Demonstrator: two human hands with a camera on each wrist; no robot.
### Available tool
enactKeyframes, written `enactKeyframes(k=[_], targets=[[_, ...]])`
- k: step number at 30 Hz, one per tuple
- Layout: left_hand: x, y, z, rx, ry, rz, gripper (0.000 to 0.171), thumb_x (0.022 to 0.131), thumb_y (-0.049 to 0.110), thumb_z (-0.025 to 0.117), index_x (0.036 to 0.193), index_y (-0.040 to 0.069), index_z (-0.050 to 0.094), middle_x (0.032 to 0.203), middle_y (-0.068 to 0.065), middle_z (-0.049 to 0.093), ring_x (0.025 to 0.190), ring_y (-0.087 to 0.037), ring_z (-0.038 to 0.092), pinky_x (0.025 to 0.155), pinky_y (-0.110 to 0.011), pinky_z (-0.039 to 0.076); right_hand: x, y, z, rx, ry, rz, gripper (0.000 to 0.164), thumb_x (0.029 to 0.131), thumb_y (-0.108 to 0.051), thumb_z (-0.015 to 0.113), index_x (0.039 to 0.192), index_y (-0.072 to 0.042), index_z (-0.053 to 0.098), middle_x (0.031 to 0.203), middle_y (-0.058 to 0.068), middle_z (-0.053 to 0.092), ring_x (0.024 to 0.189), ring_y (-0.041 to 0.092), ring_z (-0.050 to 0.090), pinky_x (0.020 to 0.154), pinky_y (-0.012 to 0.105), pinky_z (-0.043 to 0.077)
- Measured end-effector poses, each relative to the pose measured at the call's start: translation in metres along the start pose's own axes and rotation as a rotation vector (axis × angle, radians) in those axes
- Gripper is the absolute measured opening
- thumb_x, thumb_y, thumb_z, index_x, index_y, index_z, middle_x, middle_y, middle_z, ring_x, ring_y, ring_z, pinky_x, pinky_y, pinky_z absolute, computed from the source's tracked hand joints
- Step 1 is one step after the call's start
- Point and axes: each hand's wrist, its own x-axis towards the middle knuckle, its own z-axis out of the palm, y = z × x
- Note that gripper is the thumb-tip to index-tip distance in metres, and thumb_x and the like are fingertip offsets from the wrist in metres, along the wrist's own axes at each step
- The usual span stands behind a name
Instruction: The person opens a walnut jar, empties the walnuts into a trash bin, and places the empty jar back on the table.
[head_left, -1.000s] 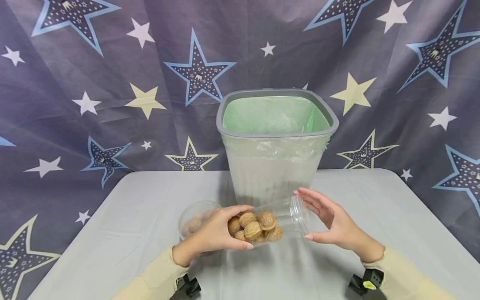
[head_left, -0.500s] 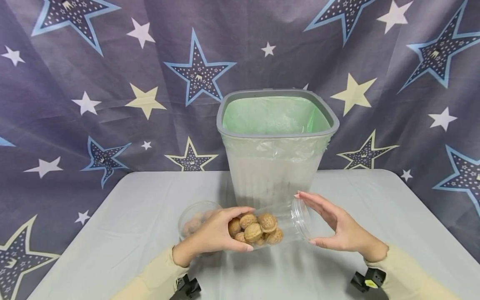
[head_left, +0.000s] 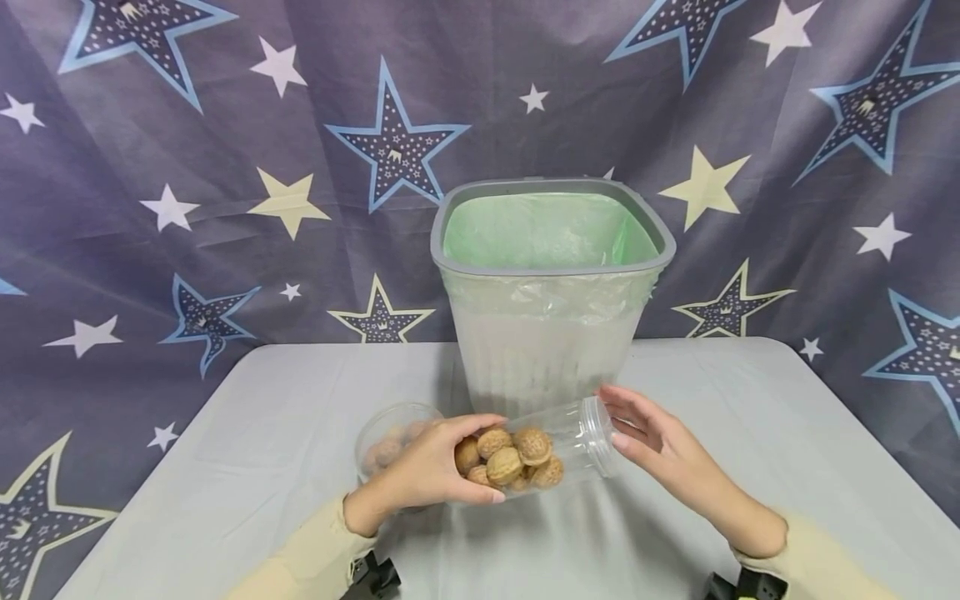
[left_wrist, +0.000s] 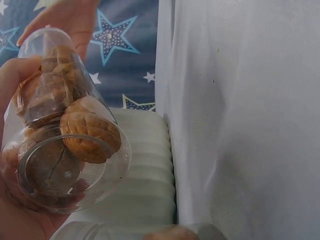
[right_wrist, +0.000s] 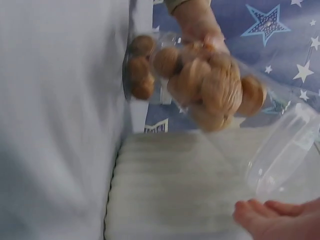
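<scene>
My left hand (head_left: 431, 467) grips a clear plastic jar (head_left: 566, 429) lying nearly sideways, its ridged lid end (head_left: 596, 435) pointing right. Several walnuts (head_left: 506, 462) are inside, gathered toward the jar's base. That base faces the camera in the left wrist view, with a walnut (left_wrist: 90, 132) pressed near the wall. My right hand (head_left: 667, 454) is at the lid end, fingers extended behind it and thumb at its near side. In the right wrist view, the fingertips (right_wrist: 252, 212) show just beside the clear lid (right_wrist: 282, 152), not wrapped round it.
A round clear container (head_left: 375, 425) with more walnuts stands behind my left wrist, partly hidden by it. Behind the jar rises a tall bin (head_left: 551, 333) with a grey rim and a green liner. A star-patterned curtain (head_left: 225, 125) hangs behind the grey-covered table (head_left: 300, 392).
My right hand's thumb has come up from the lid's lower edge toward its fingers, and the forearm has swung slightly lower and right. The left hand and jar have hardly moved.
</scene>
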Motion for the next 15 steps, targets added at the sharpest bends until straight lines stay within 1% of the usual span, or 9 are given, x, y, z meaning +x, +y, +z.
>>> enactKeyframes(k=[2, 6, 11, 13, 15], targets=[[-0.001, 0.0, 0.0, 0.007, 0.001, -0.004, 0.079, 0.064, 0.039, 0.086, 0.132, 0.015, 0.054, 0.118, 0.004, 0.063, 0.101, -0.01, 0.06, 0.09, -0.03, 0.048, -0.001, -0.003, 0.004, -0.009, 0.036, 0.066, 0.046, 0.092, 0.003, 0.05, 0.134, 0.016, 0.035, 0.132, 0.036, 0.042, 0.118, -0.004, 0.047, 0.097, 0.012, 0.037], [-0.002, -0.001, 0.0, 0.015, 0.005, -0.011, 0.079, 0.063, 0.04, 0.086, 0.132, 0.015, 0.054, 0.117, 0.005, 0.063, 0.101, -0.009, 0.06, 0.09, -0.03, 0.048, -0.005, -0.008, 0.012, 0.018, 0.109, 0.143, 0.048, 0.091, 0.001, 0.053, 0.133, 0.017, 0.036, 0.134, 0.035, 0.041, 0.117, -0.005, 0.048, 0.097, 0.011, 0.036], [-0.001, -0.001, 0.001, 0.009, 0.008, -0.01, 0.079, 0.063, 0.039, 0.086, 0.132, 0.014, 0.054, 0.115, 0.004, 0.064, 0.1, -0.01, 0.06, 0.089, -0.03, 0.048, -0.009, -0.011, 0.023, 0.076, 0.181, 0.259, 0.05, 0.091, -0.002, 0.056, 0.135, 0.013, 0.037, 0.134, 0.033, 0.044, 0.111, -0.003, 0.052, 0.091, 0.015, 0.043], [-0.001, -0.002, 0.001, 0.003, 0.007, -0.009, 0.079, 0.063, 0.038, 0.086, 0.132, 0.014, 0.054, 0.115, 0.003, 0.064, 0.1, -0.01, 0.061, 0.089, -0.03, 0.048, -0.011, -0.011, 0.026, 0.093, 0.196, 0.293, 0.049, 0.091, -0.004, 0.055, 0.135, 0.012, 0.039, 0.132, 0.032, 0.046, 0.109, -0.002, 0.054, 0.088, 0.016, 0.046], [-0.001, -0.002, 0.002, 0.002, 0.008, -0.005, 0.079, 0.063, 0.038, 0.086, 0.132, 0.013, 0.054, 0.114, 0.003, 0.064, 0.1, -0.01, 0.061, 0.089, -0.03, 0.048, -0.011, -0.011, 0.028, 0.096, 0.208, 0.301, 0.048, 0.091, -0.004, 0.055, 0.134, 0.012, 0.04, 0.13, 0.032, 0.048, 0.107, -0.001, 0.055, 0.087, 0.017, 0.047]])
